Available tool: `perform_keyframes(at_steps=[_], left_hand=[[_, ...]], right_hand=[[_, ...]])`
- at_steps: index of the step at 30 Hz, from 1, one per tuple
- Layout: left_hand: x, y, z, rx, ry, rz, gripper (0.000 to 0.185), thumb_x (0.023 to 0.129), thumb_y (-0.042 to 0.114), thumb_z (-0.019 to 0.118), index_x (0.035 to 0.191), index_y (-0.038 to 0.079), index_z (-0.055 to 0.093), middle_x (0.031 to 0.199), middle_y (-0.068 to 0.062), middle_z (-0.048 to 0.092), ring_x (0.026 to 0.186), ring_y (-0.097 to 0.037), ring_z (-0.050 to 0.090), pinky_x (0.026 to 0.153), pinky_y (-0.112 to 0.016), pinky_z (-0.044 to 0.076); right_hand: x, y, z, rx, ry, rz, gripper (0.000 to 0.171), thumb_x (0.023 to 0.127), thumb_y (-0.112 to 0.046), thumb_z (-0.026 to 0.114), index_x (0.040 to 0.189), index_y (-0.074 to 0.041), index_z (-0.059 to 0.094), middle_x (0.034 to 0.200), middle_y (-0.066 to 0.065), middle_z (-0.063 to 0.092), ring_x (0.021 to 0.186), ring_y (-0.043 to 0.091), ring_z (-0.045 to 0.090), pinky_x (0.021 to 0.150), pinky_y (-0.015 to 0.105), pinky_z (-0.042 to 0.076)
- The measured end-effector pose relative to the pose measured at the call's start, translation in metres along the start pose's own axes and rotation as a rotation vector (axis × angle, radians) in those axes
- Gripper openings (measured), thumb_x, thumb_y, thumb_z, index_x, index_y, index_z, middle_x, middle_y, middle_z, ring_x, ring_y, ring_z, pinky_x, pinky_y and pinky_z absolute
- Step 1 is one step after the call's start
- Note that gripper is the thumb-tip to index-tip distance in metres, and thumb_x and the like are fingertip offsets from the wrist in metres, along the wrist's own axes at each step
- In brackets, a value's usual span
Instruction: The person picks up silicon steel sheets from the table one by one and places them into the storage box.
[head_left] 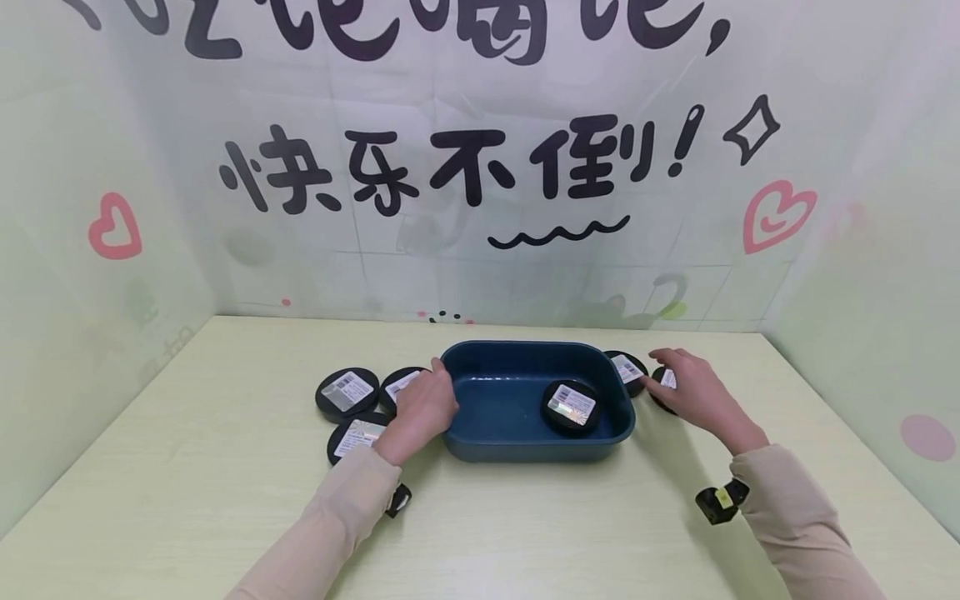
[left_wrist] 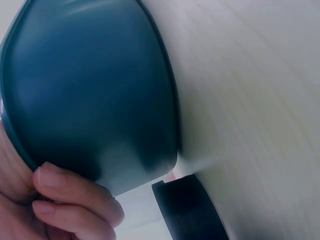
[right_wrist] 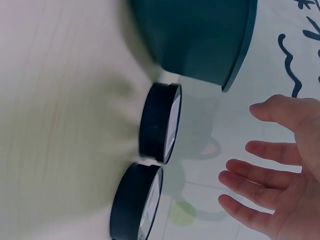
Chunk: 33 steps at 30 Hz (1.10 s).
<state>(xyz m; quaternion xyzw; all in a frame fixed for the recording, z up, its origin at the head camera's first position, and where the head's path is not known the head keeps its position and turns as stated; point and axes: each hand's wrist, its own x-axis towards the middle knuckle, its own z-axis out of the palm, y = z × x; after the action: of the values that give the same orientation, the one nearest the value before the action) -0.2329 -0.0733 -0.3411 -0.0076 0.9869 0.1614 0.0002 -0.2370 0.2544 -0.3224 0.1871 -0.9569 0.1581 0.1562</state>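
My left hand (head_left: 427, 408) grips the left end of a dark blue plastic tub (head_left: 525, 452). The left wrist view shows its curled fingers (left_wrist: 75, 197) against the tub's outer wall (left_wrist: 90, 90). Inside the tub, toward its right end, lies a round black flat container (head_left: 572, 406) with a white label on top. Fingers spread and holding nothing, my right hand (right_wrist: 280, 175) hovers over two more such containers, a nearer one (right_wrist: 132, 205) and one (right_wrist: 159, 122) beside the tub's right end. In the head view this hand (head_left: 693, 392) partly covers the outer container (head_left: 660, 398).
Left of the tub, three black labelled containers, a back left one (head_left: 347, 392), one (head_left: 396, 385) near the tub and a front one (head_left: 352, 437), sit close together, the latter two partly behind my left hand and arm. A printed backdrop (head_left: 465, 275) rises behind the pale table (head_left: 525, 533).
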Motion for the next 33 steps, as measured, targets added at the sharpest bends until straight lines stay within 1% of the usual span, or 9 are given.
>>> perform_keyframes(at_steps=[9,17,19,24,27,33], left_hand=[[0.000,0.001,-0.001,0.001,-0.007,-0.008,0.063,0.082,0.014,0.057,0.133,-0.010,0.030,0.098,-0.024,0.059,0.074,-0.027,0.057,0.057,-0.040,0.046],[0.001,0.001,-0.001,0.002,-0.004,-0.010,0.062,0.082,0.015,0.057,0.132,-0.010,0.030,0.099,-0.024,0.059,0.076,-0.028,0.057,0.058,-0.041,0.046],[0.001,0.001,-0.001,0.003,-0.006,-0.012,0.062,0.082,0.015,0.057,0.132,-0.010,0.030,0.099,-0.024,0.059,0.076,-0.028,0.057,0.058,-0.041,0.046],[0.000,0.001,-0.001,0.007,-0.007,-0.010,0.062,0.083,0.015,0.056,0.133,-0.010,0.030,0.098,-0.024,0.059,0.074,-0.027,0.057,0.057,-0.040,0.046],[0.000,0.001,-0.001,0.008,-0.004,-0.008,0.061,0.083,0.015,0.056,0.133,-0.010,0.030,0.098,-0.024,0.059,0.074,-0.027,0.057,0.057,-0.040,0.046],[0.000,0.001,-0.001,0.003,-0.010,-0.018,0.061,0.083,0.015,0.056,0.133,-0.010,0.030,0.099,-0.024,0.058,0.075,-0.027,0.057,0.058,-0.040,0.047]], right_hand=[[-0.005,0.015,0.004,0.002,-0.008,0.041,0.036,0.079,-0.010,0.061,0.103,0.016,0.054,0.096,0.031,0.056,0.088,0.044,0.053,0.077,0.052,0.041],[-0.008,0.027,0.009,0.007,-0.023,0.111,0.035,0.079,-0.014,0.061,0.100,0.014,0.055,0.091,0.030,0.055,0.075,0.037,0.052,0.066,0.047,0.040],[-0.010,0.029,0.010,0.009,-0.027,0.124,0.035,0.080,-0.015,0.061,0.099,0.014,0.055,0.091,0.031,0.054,0.074,0.037,0.051,0.065,0.047,0.040],[-0.012,0.033,0.014,0.008,-0.041,0.144,0.038,0.080,-0.015,0.062,0.100,0.015,0.054,0.092,0.033,0.053,0.080,0.040,0.051,0.068,0.048,0.039],[-0.013,0.036,0.017,0.016,-0.058,0.165,0.040,0.080,-0.017,0.062,0.101,0.016,0.053,0.092,0.033,0.052,0.080,0.041,0.050,0.068,0.048,0.039],[-0.011,0.039,0.019,0.003,-0.129,0.209,0.051,0.081,-0.023,0.061,0.107,0.019,0.048,0.097,0.038,0.048,0.089,0.048,0.047,0.073,0.052,0.039]])
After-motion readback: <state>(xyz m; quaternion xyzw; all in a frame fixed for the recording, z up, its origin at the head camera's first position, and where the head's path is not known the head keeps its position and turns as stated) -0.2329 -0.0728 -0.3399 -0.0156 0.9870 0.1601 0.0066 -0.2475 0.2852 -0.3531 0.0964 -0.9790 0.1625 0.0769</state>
